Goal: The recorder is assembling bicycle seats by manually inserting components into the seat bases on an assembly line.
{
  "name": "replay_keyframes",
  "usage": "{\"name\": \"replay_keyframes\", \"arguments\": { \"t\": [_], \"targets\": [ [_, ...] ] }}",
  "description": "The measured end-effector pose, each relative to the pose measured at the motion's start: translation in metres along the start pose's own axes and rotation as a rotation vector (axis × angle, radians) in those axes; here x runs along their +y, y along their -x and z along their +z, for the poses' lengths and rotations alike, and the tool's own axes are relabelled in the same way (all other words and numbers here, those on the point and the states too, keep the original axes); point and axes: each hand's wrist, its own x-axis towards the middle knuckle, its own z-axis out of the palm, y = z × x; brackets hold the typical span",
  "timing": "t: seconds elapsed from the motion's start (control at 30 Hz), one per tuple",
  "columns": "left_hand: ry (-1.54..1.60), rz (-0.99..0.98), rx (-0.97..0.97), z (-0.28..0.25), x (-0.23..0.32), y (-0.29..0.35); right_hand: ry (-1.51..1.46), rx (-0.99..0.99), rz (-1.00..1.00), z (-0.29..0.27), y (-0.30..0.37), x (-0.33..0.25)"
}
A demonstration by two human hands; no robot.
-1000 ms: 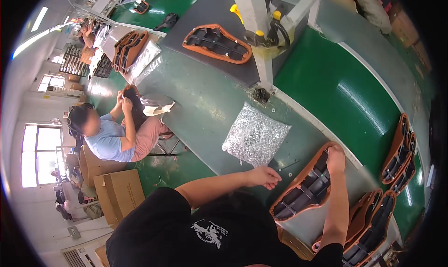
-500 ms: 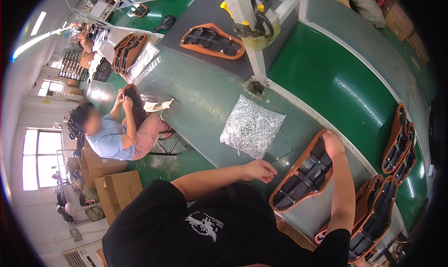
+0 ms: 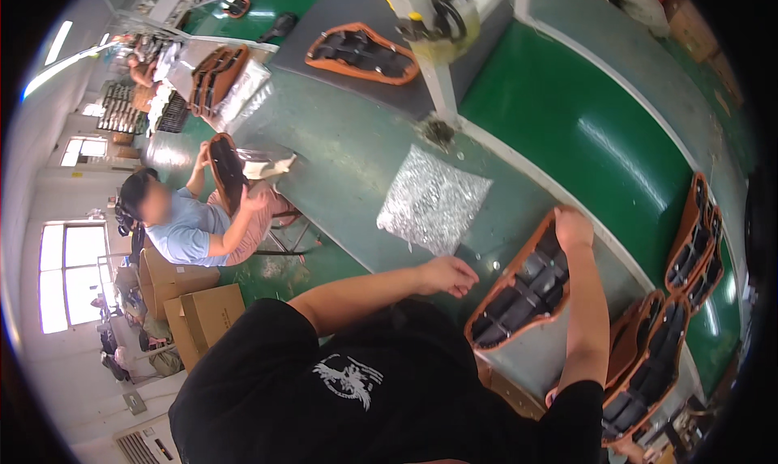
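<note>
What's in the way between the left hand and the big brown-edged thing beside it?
Nothing visible blocks it: the left hand and the brown-edged black panel are apart, with a narrow gap over the table between them. A small pale round piece lies near that gap. The right hand grips the panel's far end.

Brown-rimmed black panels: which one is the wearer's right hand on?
The panel just below and right of the silvery bag: the right hand grips its far end. No other panel has that hand on it.
</note>
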Motion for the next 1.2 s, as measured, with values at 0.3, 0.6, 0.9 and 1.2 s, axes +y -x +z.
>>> {"name": "replay_keyframes", "arguments": {
  "t": [0.3, 0.6, 0.9, 1.2],
  "targets": [
    [0.167, 0.042, 0.023, -0.005, 0.021, 0.002, -0.155, 0.084, 0.063, -0.004, 0.007, -0.024],
    [0.130, 0.035, -0.015, 0.029, 0.040, -0.017, -0.420, 0.211, 0.269, -0.004, 0.062, -0.006],
    [0.142, 0.067, -0.071, 0.041, 0.041, -0.037, -1.235, 0.091, -0.087, -0.049, 0.158, -0.091],
    [-0.246, 0.087, 0.089, 0.070, 0.048, -0.035, -0.843, 0.369, -0.330, -0.044, 0.173, -0.085]
  ]
}}
